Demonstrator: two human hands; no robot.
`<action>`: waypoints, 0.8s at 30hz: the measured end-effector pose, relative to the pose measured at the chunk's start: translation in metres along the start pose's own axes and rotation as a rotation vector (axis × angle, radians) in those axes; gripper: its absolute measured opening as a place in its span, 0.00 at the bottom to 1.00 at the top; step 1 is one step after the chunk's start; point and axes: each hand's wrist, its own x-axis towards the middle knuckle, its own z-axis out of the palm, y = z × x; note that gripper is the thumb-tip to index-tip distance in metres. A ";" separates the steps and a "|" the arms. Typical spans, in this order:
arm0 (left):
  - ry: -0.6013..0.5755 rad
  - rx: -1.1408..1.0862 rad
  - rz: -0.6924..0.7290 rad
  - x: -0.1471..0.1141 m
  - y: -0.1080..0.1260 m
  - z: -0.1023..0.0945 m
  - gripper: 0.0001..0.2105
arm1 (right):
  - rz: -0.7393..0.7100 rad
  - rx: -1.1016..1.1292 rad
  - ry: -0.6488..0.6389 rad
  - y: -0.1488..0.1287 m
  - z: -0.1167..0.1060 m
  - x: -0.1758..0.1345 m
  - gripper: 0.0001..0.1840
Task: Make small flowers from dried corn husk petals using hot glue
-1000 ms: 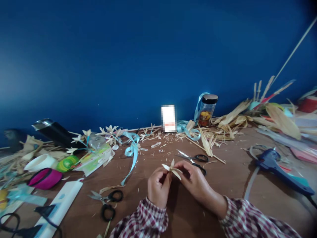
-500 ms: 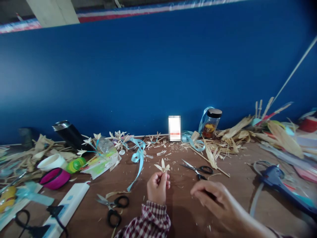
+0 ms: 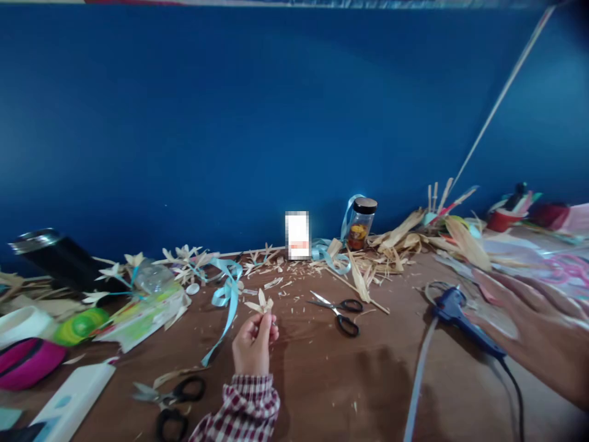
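A small pale flower of dried husk petals [image 3: 261,303] is pinched between the thumb and fingers of my left hand [image 3: 254,344], held above the middle of the table. My right hand [image 3: 536,319] reaches out at the far right, slightly blurred, its fingers stretched and holding nothing that I can see. Beside it lies a blue glue gun [image 3: 473,328] with a long clear glue stick [image 3: 421,380] at its back. Scissors with black handles [image 3: 341,310] rest between the hands, blades partly apart. A second pair of scissors [image 3: 172,399] lies left of my left sleeve.
Light-blue ribbon [image 3: 226,294], finished-looking husk flowers [image 3: 184,258] and a black flask [image 3: 59,258] are on the left, with a white power strip [image 3: 76,399] in front. A jar [image 3: 361,224] and dried husks [image 3: 400,239] stand along the blue partition [image 3: 285,110].
My right hand has moved right, from beside the scissors to beside the glue gun, and its fingers have straightened. The view has turned right. My left hand still holds the flower.
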 end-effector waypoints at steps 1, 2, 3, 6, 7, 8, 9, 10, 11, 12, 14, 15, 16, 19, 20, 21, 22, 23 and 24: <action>-0.028 0.021 -0.012 -0.001 -0.001 0.000 0.14 | -0.028 -0.040 -0.024 -0.001 -0.003 -0.001 0.35; -0.064 0.049 -0.023 -0.002 -0.003 -0.001 0.14 | 0.002 -0.054 -0.035 -0.005 -0.006 -0.002 0.33; -0.103 0.082 -0.018 -0.003 -0.004 -0.001 0.14 | 0.065 -0.064 -0.035 -0.010 -0.009 -0.003 0.30; -0.160 0.161 0.029 -0.008 -0.006 0.000 0.14 | 0.069 0.001 -0.028 -0.029 -0.008 -0.006 0.23; -0.149 0.181 0.052 -0.011 -0.006 0.001 0.15 | 0.010 0.017 -0.025 -0.035 -0.005 -0.006 0.19; -0.131 0.202 0.078 -0.013 -0.006 0.002 0.15 | -0.042 0.040 -0.058 -0.040 -0.001 -0.006 0.16; -0.120 0.230 0.106 -0.015 -0.005 0.003 0.15 | -0.076 0.065 -0.098 -0.045 0.004 -0.005 0.14; -0.117 0.266 0.135 -0.017 -0.004 0.004 0.16 | -0.095 0.097 -0.147 -0.049 0.008 -0.005 0.13; -0.123 0.308 0.164 -0.019 -0.003 0.005 0.16 | -0.110 0.127 -0.189 -0.053 0.013 -0.005 0.13; -0.129 0.352 0.193 -0.021 -0.003 0.005 0.16 | -0.117 0.149 -0.224 -0.057 0.017 -0.005 0.12; -0.137 0.439 0.247 -0.023 -0.002 0.004 0.17 | -0.111 0.172 -0.286 -0.064 0.024 -0.005 0.11; -0.139 0.479 0.266 -0.025 -0.002 0.004 0.17 | -0.107 0.181 -0.313 -0.067 0.026 -0.004 0.11; -0.145 0.515 0.279 -0.026 -0.002 0.003 0.18 | -0.107 0.193 -0.332 -0.069 0.027 -0.003 0.11; -0.185 0.571 0.304 -0.028 -0.004 0.003 0.18 | -0.133 0.225 -0.329 -0.073 0.025 0.003 0.15; -0.188 0.569 0.313 -0.029 -0.004 0.004 0.18 | -0.131 0.228 -0.303 -0.072 0.023 0.005 0.17; -0.184 0.555 0.318 -0.029 -0.005 0.004 0.18 | -0.119 0.230 -0.270 -0.072 0.020 0.008 0.18; -0.178 0.537 0.320 -0.030 -0.005 0.005 0.18 | -0.104 0.235 -0.237 -0.071 0.018 0.011 0.17; -0.170 0.519 0.315 -0.030 -0.005 0.006 0.18 | -0.089 0.245 -0.210 -0.071 0.016 0.014 0.14; -0.168 0.504 0.305 -0.030 -0.005 0.007 0.18 | -0.083 0.259 -0.196 -0.071 0.015 0.016 0.11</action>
